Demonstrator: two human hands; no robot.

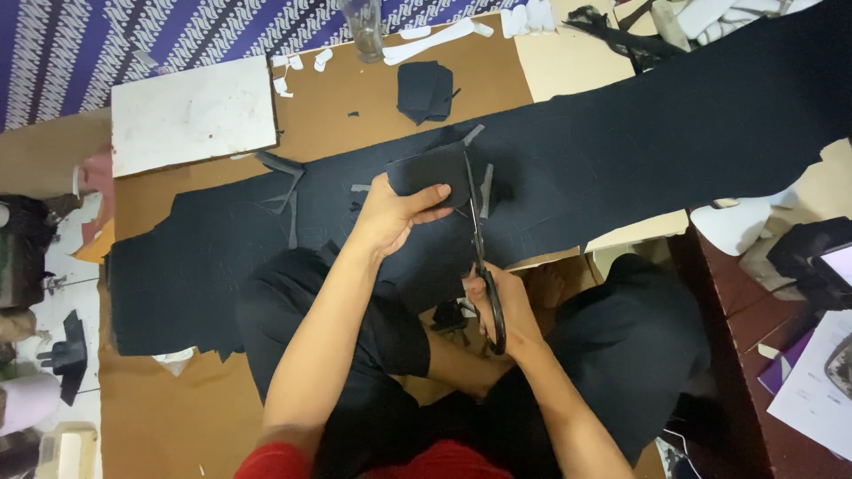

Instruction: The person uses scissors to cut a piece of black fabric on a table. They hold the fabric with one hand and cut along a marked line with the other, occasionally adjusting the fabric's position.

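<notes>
My left hand (390, 215) pinches a small dark fabric piece (426, 170) held up over a long strip of dark navy cloth (621, 151) that lies across the brown board. My right hand (506, 306) grips black-handled scissors (484, 266), whose blades point away from me and run along the right edge of the held piece. Thin offcut strips (288, 182) lie on the cloth to the left of the piece. My knees in dark trousers sit under both arms.
A white board (191, 115) lies at the back left. A stack of cut dark pieces (424, 90) and a clear glass (364, 28) stand beyond the cloth. White scraps (444, 37) lie at the far edge. Papers (812, 390) and a dark wooden edge are on the right.
</notes>
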